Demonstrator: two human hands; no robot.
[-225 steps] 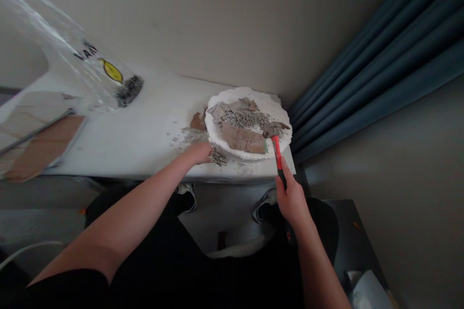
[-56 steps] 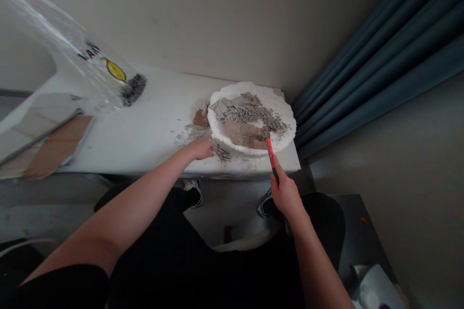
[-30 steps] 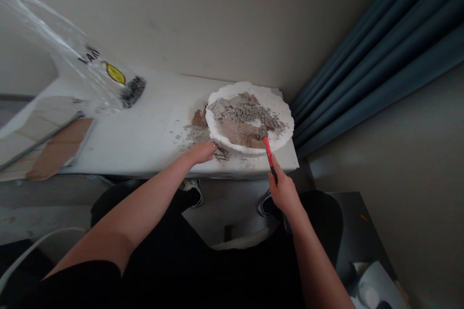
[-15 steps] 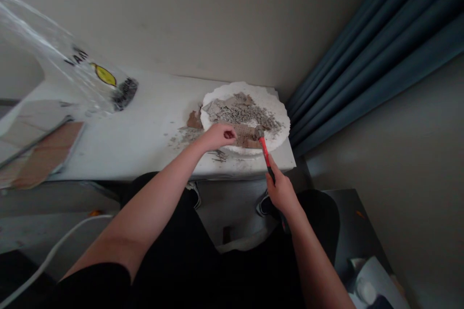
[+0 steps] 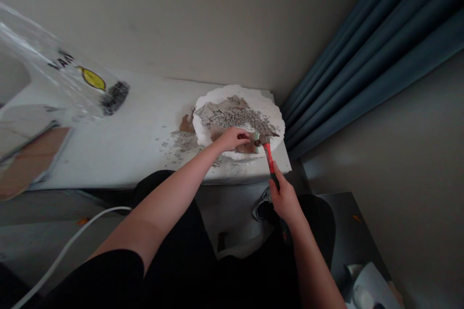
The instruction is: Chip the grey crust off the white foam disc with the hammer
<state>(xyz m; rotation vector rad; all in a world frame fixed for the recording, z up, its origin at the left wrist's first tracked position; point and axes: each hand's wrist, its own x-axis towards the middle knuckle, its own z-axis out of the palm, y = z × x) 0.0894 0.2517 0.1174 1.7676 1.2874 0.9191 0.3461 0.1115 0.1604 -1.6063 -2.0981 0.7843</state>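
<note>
My right hand (image 5: 285, 198) is wrapped around the dark grip of a hammer (image 5: 268, 157) with a red neck. The hammer's metal head is over the right part of a white scallop-edged tray (image 5: 277, 106). At the front of the tray my left hand (image 5: 234, 139) is closed, thumb and fingers pinched together. What they hold, if anything, is too small to make out. A flat brown piece (image 5: 247, 148) with a greenish edge lies by these fingertips, close to the hammer head. Grey crumbled rubble (image 5: 235, 112) covers the tray's middle.
The tray rests on a white-covered table (image 5: 119, 154) against the wall. Grey crumbs (image 5: 181, 142) are scattered left of it. A clear plastic bag (image 5: 90, 79) and a brown board (image 5: 39, 159) are farther left. A blue curtain (image 5: 337, 53) hangs at the right, above a dark surface (image 5: 348, 231).
My left hand has moved right along the tray, closer to the hammer head. The hammer has shifted slightly right and down. The whole view has shifted a little.
</note>
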